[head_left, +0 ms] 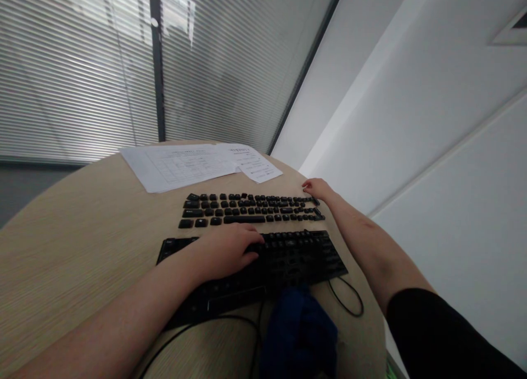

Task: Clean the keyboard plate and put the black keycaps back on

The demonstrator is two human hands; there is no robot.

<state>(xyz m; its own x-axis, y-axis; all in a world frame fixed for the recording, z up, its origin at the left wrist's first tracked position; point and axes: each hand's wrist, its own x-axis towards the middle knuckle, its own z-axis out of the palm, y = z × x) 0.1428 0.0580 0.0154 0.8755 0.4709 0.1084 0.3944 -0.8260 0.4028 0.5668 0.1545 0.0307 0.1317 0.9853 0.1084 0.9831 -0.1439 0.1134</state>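
My left hand rests on the black keyboard, its fingers and thumb apart over the board. Many key positions on this keyboard look bare, with keys still along its top edge. Loose black keycaps lie in rows on the table just beyond it, with a long space bar in the nearest row. My right hand is by the far right end of these rows. Its fingers are curled together, with a tiny dark spot at the tips that is too small to name.
Printed sheets of paper lie near the far edge of the round wooden table. A dark blue cloth-like bundle sits in front of the keyboard. A black cable loops at the right. Window blinds and a white wall stand beyond.
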